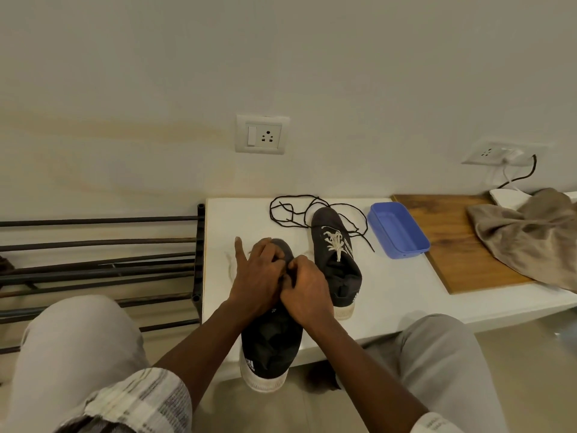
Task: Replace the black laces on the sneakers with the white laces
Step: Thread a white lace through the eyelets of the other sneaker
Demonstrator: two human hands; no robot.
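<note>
Two dark sneakers with white soles lie on a white table (406, 295). The near sneaker (271, 342) hangs its heel over the front edge. My left hand (257, 273) and my right hand (307, 292) meet over its lacing area, fingers curled and pinching there; what they pinch is hidden. My left index finger sticks out straight. A faint white lace (230, 267) trails on the table left of my left hand. The far sneaker (337, 260) carries a white lace (334, 242). Loose black laces (292, 210) lie tangled behind it.
A blue plastic tray (398, 229) sits right of the far sneaker. Further right are a wooden board (452, 245) and a beige cloth (527, 235). A dark metal rack (100, 264) stands left of the table. My knees flank the table's front edge.
</note>
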